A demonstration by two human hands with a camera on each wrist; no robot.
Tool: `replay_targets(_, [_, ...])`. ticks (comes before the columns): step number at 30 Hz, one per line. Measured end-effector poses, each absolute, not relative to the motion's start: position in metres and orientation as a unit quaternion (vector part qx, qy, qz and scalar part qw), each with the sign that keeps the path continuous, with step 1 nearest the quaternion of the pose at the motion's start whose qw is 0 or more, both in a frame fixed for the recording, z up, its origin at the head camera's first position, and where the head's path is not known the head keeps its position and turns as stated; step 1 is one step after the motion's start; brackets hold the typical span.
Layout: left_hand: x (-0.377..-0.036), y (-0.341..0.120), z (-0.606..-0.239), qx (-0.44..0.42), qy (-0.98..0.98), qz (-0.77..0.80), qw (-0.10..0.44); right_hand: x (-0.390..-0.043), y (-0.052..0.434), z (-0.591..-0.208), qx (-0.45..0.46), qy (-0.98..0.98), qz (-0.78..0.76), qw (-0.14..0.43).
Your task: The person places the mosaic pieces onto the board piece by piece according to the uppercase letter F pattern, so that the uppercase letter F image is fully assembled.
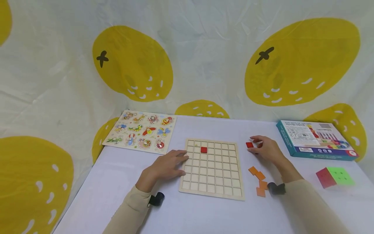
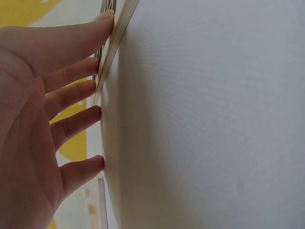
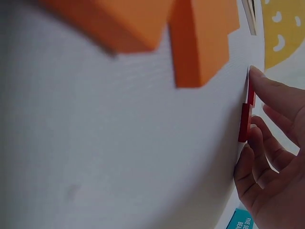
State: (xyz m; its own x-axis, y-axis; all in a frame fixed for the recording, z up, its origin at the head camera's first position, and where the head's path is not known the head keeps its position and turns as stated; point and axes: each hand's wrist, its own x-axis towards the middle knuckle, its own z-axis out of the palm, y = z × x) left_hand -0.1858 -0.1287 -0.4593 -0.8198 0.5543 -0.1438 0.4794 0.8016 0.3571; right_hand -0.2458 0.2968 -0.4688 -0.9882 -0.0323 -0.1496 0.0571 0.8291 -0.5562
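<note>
Right grip (image 1: pixel 266 149) pinches red tiles (image 1: pixel 249 145), clear of board edge (image 1: pixel 239 169).

Head view bright, evenly lit; soft shadow on white table (image 1: pixel 210 217) beside right sleeve (image 1: pixel 309 200); cube (image 1: pixel 339 177) slightly blurred, green side glaring. Wrist views dimmer, greyer (left one shows faint ripple pattern across table). Right wrist: top-left corner dark, nearest orange tile (image 3: pixel 124 21) out of focus.
</note>
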Motion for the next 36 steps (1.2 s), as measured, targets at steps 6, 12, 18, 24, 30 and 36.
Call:
replay_targets(6, [-0.186,-0.129,-0.46,0.274,0.942,0.149,0.12,-0.253,0.299,-0.469,0.012,0.951,-0.292,0.1])
replay_targets(12, [-0.186,-0.128,-0.461,0.275,0.942,0.151,0.12,-0.256,0.302,-0.47,0.02,0.949,-0.295,0.113])
replay_targets(18, [-0.186,-0.128,-0.461,0.269,0.944,0.15,0.122,-0.255,0.3,-0.47,0.027,0.947,-0.298,0.116])
replay_targets(24, [-0.186,-0.128,-0.465,0.269,0.945,0.143,0.118,-0.25,0.297,-0.463,0.043,0.94,-0.32,0.114])
replay_targets(30, [-0.186,-0.13,-0.466,0.272,0.944,0.145,0.112,-0.245,0.29,-0.451,0.033,0.936,-0.342,0.074])
replay_targets(36, [-0.187,-0.13,-0.468,0.276,0.945,0.141,0.107,-0.24,0.28,-0.436,-0.002,0.926,-0.376,0.029])
